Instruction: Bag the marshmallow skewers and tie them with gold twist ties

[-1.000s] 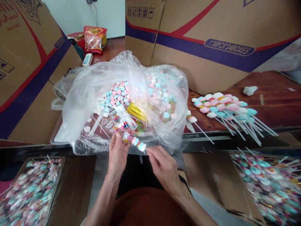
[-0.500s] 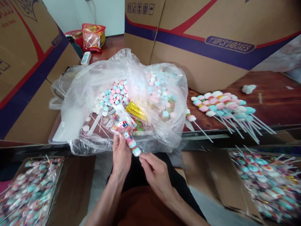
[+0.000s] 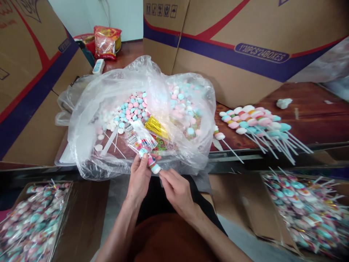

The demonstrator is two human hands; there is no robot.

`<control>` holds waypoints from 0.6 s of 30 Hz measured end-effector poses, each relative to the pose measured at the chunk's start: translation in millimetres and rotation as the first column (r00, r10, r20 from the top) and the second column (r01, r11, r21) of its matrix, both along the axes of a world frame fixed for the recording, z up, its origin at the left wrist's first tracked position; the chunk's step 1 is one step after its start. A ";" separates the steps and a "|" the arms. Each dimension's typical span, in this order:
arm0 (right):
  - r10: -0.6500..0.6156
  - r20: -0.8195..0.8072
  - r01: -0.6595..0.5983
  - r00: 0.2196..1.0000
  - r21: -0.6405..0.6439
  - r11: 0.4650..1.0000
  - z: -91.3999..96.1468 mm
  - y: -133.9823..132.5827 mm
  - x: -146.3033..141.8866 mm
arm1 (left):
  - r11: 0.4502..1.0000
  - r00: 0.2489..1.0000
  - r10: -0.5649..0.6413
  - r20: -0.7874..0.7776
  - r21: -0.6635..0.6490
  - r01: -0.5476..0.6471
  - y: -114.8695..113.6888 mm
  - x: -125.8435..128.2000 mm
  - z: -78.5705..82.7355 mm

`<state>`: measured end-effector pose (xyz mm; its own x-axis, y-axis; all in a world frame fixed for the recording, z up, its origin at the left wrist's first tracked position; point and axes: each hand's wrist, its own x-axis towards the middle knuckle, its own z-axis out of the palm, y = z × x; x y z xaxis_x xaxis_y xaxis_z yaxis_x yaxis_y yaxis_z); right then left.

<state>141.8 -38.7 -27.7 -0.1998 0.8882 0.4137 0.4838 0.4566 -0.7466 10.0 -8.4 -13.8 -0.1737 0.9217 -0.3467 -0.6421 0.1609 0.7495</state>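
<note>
A marshmallow stick [image 3: 155,168] in white, blue and pink lies slanted between my hands, low in front of the table edge. My left hand [image 3: 140,178] is closed around its upper part, thumb on top, where a clear printed wrapper seems to cover the marshmallows. At the lower end, my right hand [image 3: 177,190] pinches with thumb and fingertips; the thin stick there is mostly hidden by the fingers. Just beyond my left hand lies a stack of clear printed bags [image 3: 140,135]. Gold twist ties [image 3: 156,126] are beside the stack.
Loose marshmallows [image 3: 133,108] fill a large clear plastic bag [image 3: 155,78]. Unwrapped marshmallow sticks [image 3: 256,122] are piled at right, with a single one [image 3: 219,135] nearer. Boxes of wrapped sticks stand low at left [image 3: 35,218] and right [image 3: 308,211]. Tall cartons [image 3: 218,62] rise behind.
Both hands have moved slightly up with the marshmallow stick. Less of its lower end shows between them, and the wrapper appears to reach further along it.
</note>
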 end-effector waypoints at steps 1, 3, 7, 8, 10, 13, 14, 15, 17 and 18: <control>0.000 -0.025 -0.001 1.000 -0.010 1.000 1.6 0.2 -1.5 | 1.000 1.000 -0.011 0.001 -0.005 0.011 0.0 -0.7 0.4; -0.020 -0.075 0.018 0.997 -0.021 1.000 4.1 1.0 -4.9 | 0.999 0.999 -0.046 -0.016 -0.008 0.046 -0.8 -1.0 1.3; -0.049 -0.212 0.024 0.976 -0.120 0.992 4.1 4.0 -11.0 | 0.989 0.989 -0.148 -0.023 -0.029 0.148 -4.5 0.2 3.1; -0.056 -0.251 0.017 0.966 -0.156 0.988 3.2 4.8 -11.6 | 0.985 0.985 -0.170 -0.009 -0.034 0.170 -5.2 -0.3 3.7; -0.060 -0.296 -0.006 0.953 -0.218 0.976 1.4 6.0 -11.0 | 0.977 0.977 -0.211 0.012 -0.040 0.211 -5.5 -3.6 5.6; -0.048 -0.296 -0.033 0.954 -0.263 0.964 0.3 6.4 -7.3 | 0.983 0.984 -0.179 -0.021 -0.035 0.178 -2.1 -12.7 8.6; -0.043 -0.290 -0.038 0.956 -0.267 0.963 0.5 6.2 -6.1 | 0.991 0.990 -0.132 -0.039 -0.025 0.131 -0.1 -16.1 9.3; -0.037 -0.284 -0.042 0.958 -0.265 0.963 0.9 6.0 -5.0 | 0.996 0.995 -0.084 -0.052 -0.014 0.083 2.2 -19.4 9.6; -0.005 -0.269 -0.061 0.963 -0.235 0.970 2.3 5.5 -3.6 | 1.000 0.998 -0.029 -0.050 -0.012 0.028 7.0 -25.0 9.1; 0.020 -0.257 -0.076 0.966 -0.208 0.975 3.1 5.3 -2.9 | 1.000 0.999 -0.024 -0.040 -0.021 0.023 9.2 -27.3 8.4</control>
<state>138.9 -33.4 -24.6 -0.1581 0.9534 0.2570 0.2489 0.2903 -0.9240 -17.3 0.8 -5.4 -0.1660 0.9185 -0.3590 -0.6076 0.1915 0.7708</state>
